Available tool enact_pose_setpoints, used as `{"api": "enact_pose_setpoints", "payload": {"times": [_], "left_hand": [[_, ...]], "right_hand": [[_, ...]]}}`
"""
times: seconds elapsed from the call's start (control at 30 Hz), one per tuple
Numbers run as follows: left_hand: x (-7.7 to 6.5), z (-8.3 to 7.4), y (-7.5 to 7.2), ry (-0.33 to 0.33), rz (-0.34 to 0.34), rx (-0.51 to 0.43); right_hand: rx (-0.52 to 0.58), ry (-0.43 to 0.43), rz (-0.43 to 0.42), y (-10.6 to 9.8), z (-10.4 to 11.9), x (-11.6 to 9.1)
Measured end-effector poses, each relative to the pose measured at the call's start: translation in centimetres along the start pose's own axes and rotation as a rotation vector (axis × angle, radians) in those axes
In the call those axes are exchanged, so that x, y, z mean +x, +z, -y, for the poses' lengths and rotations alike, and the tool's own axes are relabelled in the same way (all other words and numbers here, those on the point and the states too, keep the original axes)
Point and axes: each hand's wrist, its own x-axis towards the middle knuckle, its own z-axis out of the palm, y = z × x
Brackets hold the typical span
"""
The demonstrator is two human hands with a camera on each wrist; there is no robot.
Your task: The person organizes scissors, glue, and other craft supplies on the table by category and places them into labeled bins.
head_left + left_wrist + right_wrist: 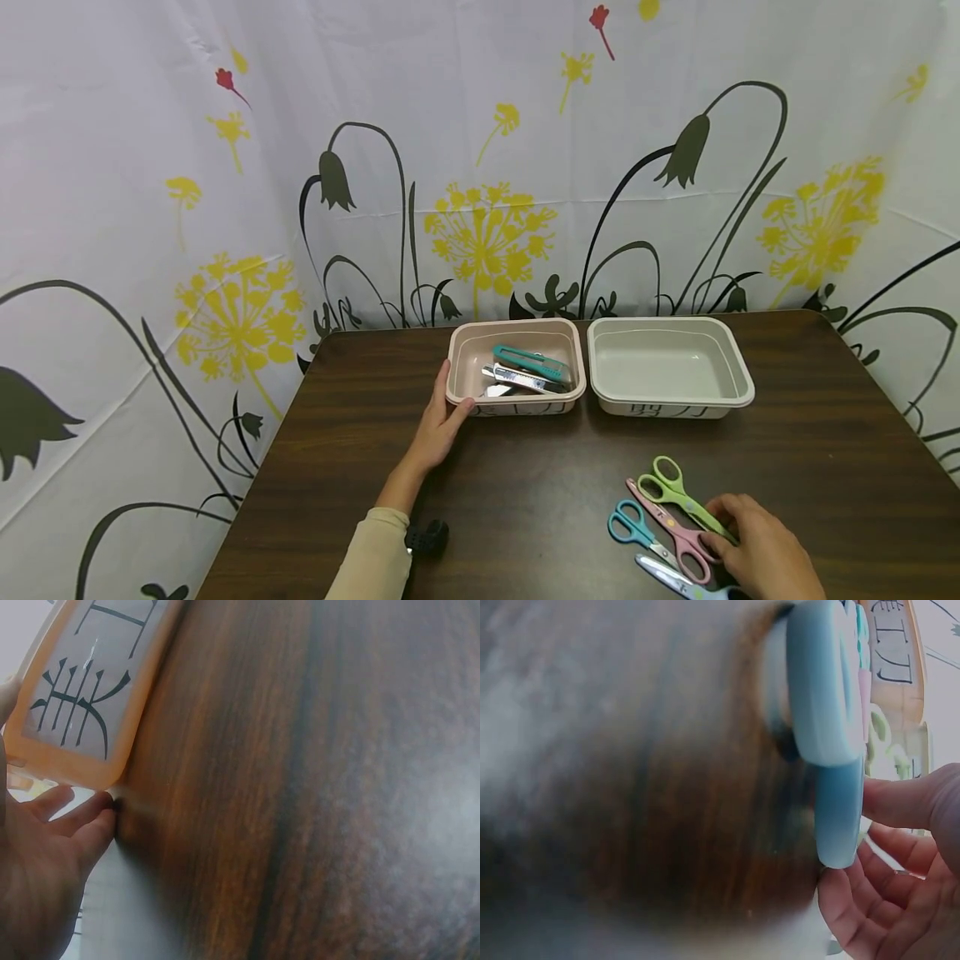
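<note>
At the left corner of the pinkish box point(465, 342) is my left hand point(435, 429), thumb at the front rim and fingers straight along the side. A teal utility knife point(532, 363), a silver one point(521, 379) and another shiny piece lie in that box. My right hand point(765, 546) pinches the tip end of the green scissors point(678, 498) between thumb and fingers. Beside them are pink scissors point(667, 521), small light-blue scissors point(633, 527) and blue-handled scissors point(667, 575), partly cut off. Blue handles point(821, 682) stand large before the right wrist camera.
A pale, whitish box point(667, 358) stands right of the pinkish one, with nothing visible in it. Both rest near the back edge of the dark wooden table point(525, 500). Behind hangs a flower-printed curtain point(480, 125). Black lettering point(82, 705) marks the pinkish box's front.
</note>
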Motion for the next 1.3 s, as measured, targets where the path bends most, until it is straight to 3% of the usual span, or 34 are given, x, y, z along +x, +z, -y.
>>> {"api": "enact_pose_setpoints", "payload": {"times": [0.37, 0.8, 1.3], "left_hand": [[-0.1, -0.3, 0.0, -0.011, -0.005, 0.008], [-0.1, -0.3, -0.1, -0.015, -0.001, 0.003], [-0.1, -0.7, -0.1, -0.030, -0.003, 0.014]], "right_hand": [[0.061, 0.025, 0.026, -0.4, -0.5, -0.1], [0.044, -0.021, -0.032, -1.3, -0.1, -0.7], [0.040, -0.232, -0.296, -4.6, 2.8, 0.2]]}}
